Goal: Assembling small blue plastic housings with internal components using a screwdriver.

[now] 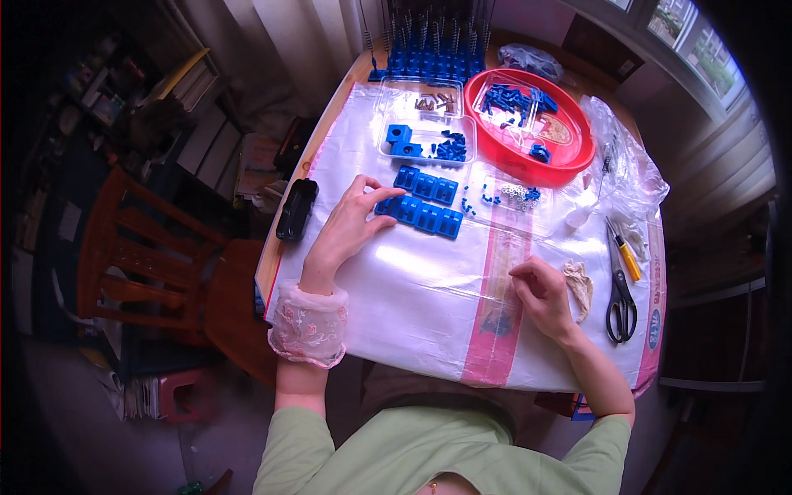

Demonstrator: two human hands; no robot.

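Note:
My left hand [351,221] reaches the left end of the nearer of two rows of blue plastic blocks. Its thumb and index finger are closed about the end blue block [386,205]. Just beyond lies the farther row of blue blocks [427,184]. My right hand [542,295] is curled on the white table cover, fingertips together, beside a crumpled beige cloth [579,289]; anything in its pinch is too small to make out. Past the rows lie tiny blue parts [469,200] and a cluster of small white rings [517,195] on a clear sheet.
Clear trays of blue parts [450,147] and brass pieces [435,103] stand farther back, near a red round tub [577,161]. Blue holders with springs [433,59] stand at the far edge. Black scissors [620,309], a yellow-handled tool [629,260] and a plastic bag [631,165] lie right; a black case [297,210] left.

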